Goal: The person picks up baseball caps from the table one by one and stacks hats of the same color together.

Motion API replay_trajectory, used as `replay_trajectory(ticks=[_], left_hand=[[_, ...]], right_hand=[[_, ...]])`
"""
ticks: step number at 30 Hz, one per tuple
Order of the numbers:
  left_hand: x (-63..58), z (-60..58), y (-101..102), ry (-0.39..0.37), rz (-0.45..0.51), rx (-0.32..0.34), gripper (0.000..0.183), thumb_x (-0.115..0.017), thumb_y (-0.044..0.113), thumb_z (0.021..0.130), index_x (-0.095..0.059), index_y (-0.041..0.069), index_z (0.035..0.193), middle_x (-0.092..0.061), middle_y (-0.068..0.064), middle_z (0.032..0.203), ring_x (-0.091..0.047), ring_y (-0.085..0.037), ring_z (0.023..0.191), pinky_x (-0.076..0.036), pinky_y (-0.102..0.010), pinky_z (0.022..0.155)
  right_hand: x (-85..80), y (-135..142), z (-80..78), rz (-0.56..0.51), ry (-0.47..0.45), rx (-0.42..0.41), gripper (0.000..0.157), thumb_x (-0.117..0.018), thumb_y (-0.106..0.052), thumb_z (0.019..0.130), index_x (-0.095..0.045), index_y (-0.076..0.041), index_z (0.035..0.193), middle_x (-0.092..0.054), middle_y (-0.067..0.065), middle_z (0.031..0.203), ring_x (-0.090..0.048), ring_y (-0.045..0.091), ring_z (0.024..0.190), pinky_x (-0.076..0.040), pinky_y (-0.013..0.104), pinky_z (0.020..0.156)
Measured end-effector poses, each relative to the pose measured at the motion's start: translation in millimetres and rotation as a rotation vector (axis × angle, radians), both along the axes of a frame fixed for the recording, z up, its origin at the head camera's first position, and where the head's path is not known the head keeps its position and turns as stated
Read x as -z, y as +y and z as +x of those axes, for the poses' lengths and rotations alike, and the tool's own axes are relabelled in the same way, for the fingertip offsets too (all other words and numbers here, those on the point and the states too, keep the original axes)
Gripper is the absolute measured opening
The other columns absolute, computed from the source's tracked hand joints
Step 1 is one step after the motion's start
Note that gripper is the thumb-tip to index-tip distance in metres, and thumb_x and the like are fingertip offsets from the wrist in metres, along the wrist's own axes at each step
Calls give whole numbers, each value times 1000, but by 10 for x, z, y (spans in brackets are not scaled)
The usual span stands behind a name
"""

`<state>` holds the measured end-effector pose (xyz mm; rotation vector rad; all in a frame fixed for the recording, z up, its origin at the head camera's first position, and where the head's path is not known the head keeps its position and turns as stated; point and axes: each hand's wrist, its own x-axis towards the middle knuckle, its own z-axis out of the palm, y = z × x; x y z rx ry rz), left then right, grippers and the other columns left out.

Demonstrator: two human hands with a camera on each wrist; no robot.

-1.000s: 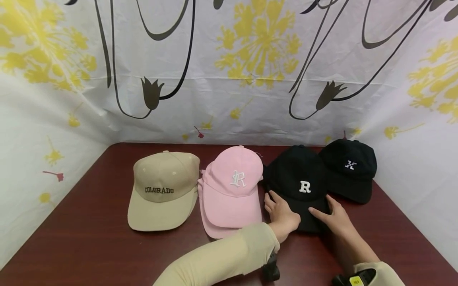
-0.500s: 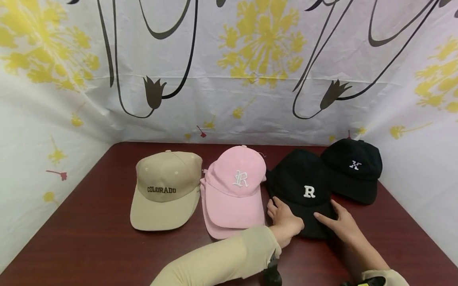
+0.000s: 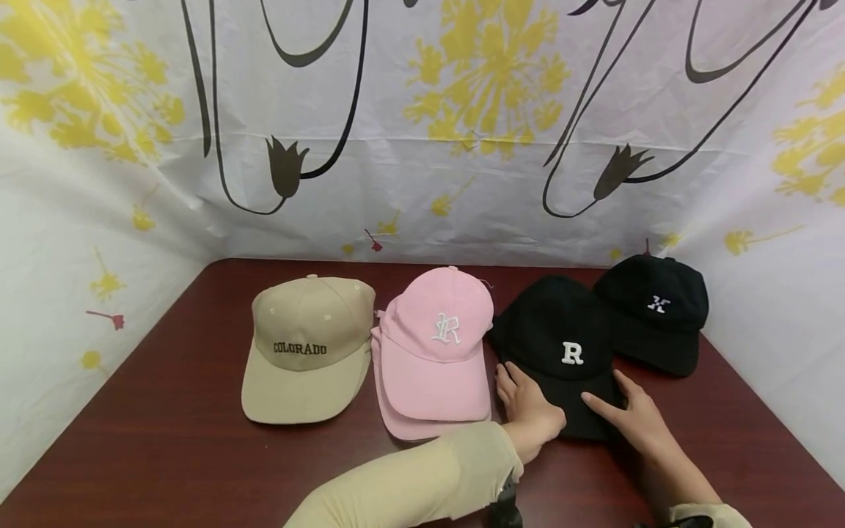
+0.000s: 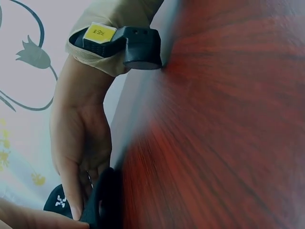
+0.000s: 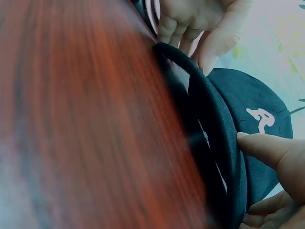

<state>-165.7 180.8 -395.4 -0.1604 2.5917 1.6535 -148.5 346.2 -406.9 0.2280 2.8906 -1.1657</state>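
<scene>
A black baseball cap [image 3: 551,315] with a raised white R lies on the table, brim toward me. My left hand [image 3: 533,414] grips the left side of its brim, thumb on top. On the right side, my right hand [image 3: 637,422] holds the brim, its thumb on the upper face and its other fingers at the edge. In the right wrist view the brim [image 5: 214,109] curves close over the tabletop between both hands. In the left wrist view, the left hand [image 4: 33,217] shows at the lower left corner, and the right hand [image 4: 78,129] reaches down to the dark brim.
Pink caps [image 3: 436,381], one laid over another, sit just left of the black cap. Farther left is a tan COLORADO cap [image 3: 306,323]. Another black cap [image 3: 653,308] with a small white mark stands behind at right. A patterned cloth [image 3: 422,183] backs the dark red table [image 3: 165,455].
The black R cap has slid slightly toward me, with both hands moving along with it. The other caps keep their places; the head view has shifted a little.
</scene>
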Motion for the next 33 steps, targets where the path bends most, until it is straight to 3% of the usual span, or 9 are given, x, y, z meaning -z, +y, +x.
replay_trajectory(ticks=[8, 17, 23, 33], left_hand=[[-58, -16, -62, 7, -16, 75, 109, -84, -3, 50, -27, 0, 143, -24, -11, 145, -24, -26, 133, -33, -35, 101], [-242, -84, -116, 73, 3, 222, 106, -83, -1, 56, -24, 3, 144, -22, -6, 146, -22, -22, 134, -35, -36, 100], [-333, -44, -62, 140, -56, 315, 106, -84, 4, 60, -22, 7, 146, -20, -1, 147, -21, -17, 134, -36, -30, 97], [-417, 6, 80, 101, -108, 408, 102, -84, 12, 65, -23, 13, 147, -19, 6, 146, -21, -11, 133, -37, -26, 96]], right_hand=[[-28, 56, 6, -85, -96, 33, 92, -54, -42, 92, 1, 11, 143, -12, 38, 143, -18, 49, 131, -24, 56, 101], [-132, 136, 34, -156, -108, 57, 92, -52, -44, 93, 5, 5, 145, -6, 34, 147, -12, 49, 133, -21, 59, 101], [-188, 159, 53, -165, -128, 72, 91, -50, -46, 93, 6, 2, 146, -1, 33, 148, -11, 49, 133, -20, 60, 101], [-249, 275, 108, -108, -106, 67, 89, -45, -50, 94, 5, 1, 146, -6, 35, 146, -20, 51, 128, -28, 61, 94]])
